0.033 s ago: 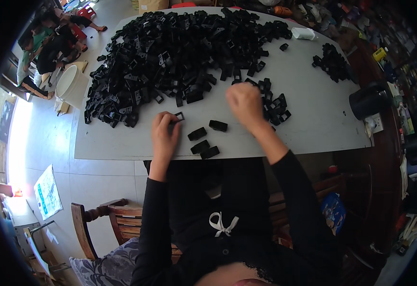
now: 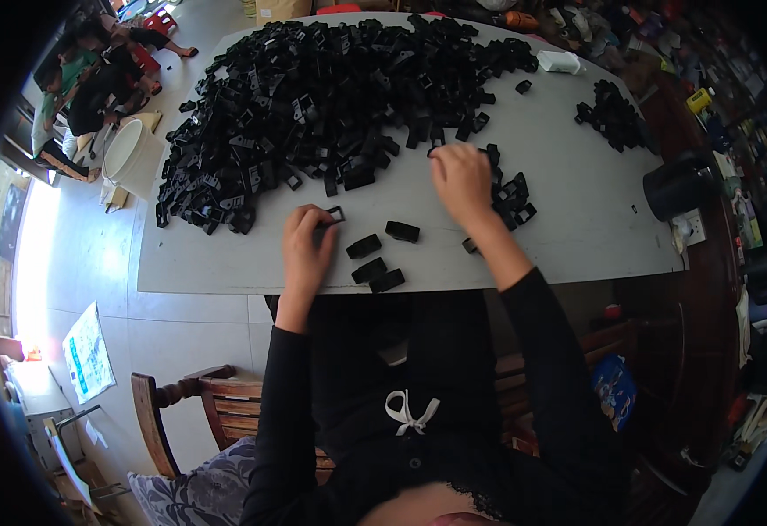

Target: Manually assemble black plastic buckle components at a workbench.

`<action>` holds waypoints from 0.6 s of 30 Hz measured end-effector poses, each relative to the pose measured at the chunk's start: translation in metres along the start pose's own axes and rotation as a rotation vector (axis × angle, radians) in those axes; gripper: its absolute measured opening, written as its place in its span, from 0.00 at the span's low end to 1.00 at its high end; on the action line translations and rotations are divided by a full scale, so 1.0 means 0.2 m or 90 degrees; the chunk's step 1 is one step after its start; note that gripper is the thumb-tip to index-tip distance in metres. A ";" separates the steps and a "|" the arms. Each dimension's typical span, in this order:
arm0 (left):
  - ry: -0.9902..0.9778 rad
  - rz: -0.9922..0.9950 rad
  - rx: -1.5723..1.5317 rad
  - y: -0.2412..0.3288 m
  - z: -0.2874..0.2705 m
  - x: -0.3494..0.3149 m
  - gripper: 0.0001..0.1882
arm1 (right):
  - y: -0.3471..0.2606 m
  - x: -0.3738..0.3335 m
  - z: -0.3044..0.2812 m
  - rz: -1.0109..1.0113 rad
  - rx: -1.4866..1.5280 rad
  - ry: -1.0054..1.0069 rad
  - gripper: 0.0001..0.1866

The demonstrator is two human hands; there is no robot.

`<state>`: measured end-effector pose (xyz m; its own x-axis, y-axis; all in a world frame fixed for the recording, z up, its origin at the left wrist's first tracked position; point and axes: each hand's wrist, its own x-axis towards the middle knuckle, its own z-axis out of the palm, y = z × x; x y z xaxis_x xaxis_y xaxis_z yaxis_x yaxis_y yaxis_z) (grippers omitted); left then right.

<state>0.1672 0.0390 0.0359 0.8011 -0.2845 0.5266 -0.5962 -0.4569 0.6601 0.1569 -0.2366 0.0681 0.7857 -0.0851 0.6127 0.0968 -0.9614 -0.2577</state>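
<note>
My left hand [image 2: 308, 238] rests at the table's near side, its thumb and fingers closed on a small black plastic frame [image 2: 337, 214]. Farther right, my right hand [image 2: 464, 182] reaches over the table with curled fingers. A dark plastic piece [image 2: 433, 152] shows at its fingertips, by the edge of the big heap of black plastic parts [image 2: 313, 96]. Between my hands, several black blocks [image 2: 402, 231] lie near the front edge. Beside my right wrist sits another black part [image 2: 469, 245], partly hidden, and a small cluster of parts [image 2: 513, 197] lies beyond it.
The grey table [image 2: 567, 228] also carries a smaller black pile [image 2: 611, 116], a white container [image 2: 559, 62] and a black cylindrical vessel [image 2: 681, 184] at its right. A white bucket [image 2: 129, 156] stands left of the table; several people [image 2: 89, 83] sit beyond it.
My right hand has shifted a little to the right, and its fingertips now point at the heap's edge. A black part beside its wrist has come into view. My left hand has barely moved.
</note>
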 end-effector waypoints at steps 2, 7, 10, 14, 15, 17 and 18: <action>-0.019 0.016 -0.016 0.01 0.05 0.03 0.09 | 0.11 0.05 0.03 -0.009 -0.077 0.026 0.03; -0.124 0.028 -0.073 0.04 0.12 0.07 0.09 | 0.11 0.05 0.12 -0.041 -0.166 -0.126 0.10; -0.138 0.027 -0.081 0.04 0.12 0.06 0.10 | 0.08 0.07 0.08 -0.031 -0.107 -0.125 0.08; -0.150 0.021 -0.092 0.06 0.12 0.08 0.10 | 0.14 0.09 0.07 0.016 -0.031 -0.133 0.05; -0.151 0.018 -0.093 0.06 0.12 0.08 0.10 | 0.15 0.11 0.07 0.028 -0.026 -0.149 0.05; -0.153 0.016 -0.087 0.07 0.12 0.08 0.10 | 0.19 0.11 0.08 0.021 -0.029 -0.151 0.05; -0.153 0.013 -0.089 0.07 0.12 0.08 0.10 | 0.20 0.10 0.09 0.015 -0.033 -0.150 0.05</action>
<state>0.1729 0.0086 0.0405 0.7684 -0.4921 0.4092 -0.6006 -0.3336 0.7266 0.1872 -0.2727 0.0572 0.9090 -0.0499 0.4139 0.0503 -0.9724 -0.2279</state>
